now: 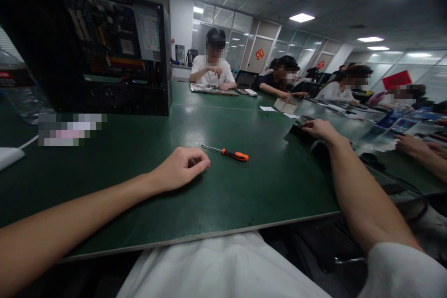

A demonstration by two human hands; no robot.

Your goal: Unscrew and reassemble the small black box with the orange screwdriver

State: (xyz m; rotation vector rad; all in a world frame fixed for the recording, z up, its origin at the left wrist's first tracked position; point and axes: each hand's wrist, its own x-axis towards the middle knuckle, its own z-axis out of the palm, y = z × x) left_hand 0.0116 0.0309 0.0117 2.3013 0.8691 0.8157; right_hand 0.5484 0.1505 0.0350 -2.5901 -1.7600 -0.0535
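My left hand rests on the green table, its fingers curled in loosely and nothing showing in them. Just beyond its fingertips, apart from them, lies a screwdriver with an orange and black handle, its metal shaft pointing left. Over at the right, my right hand is stretched out with its fingers closed on the edge of a dark, flat object. What kind of object that is cannot be made out. An open black computer case stands at the back left, its motherboard exposed.
A clear plastic bottle stands at far left, near a white object with a cable. Across the table a person in white works over parts. More people sit at right; a neighbour's hand is close. A small box stands farther back.
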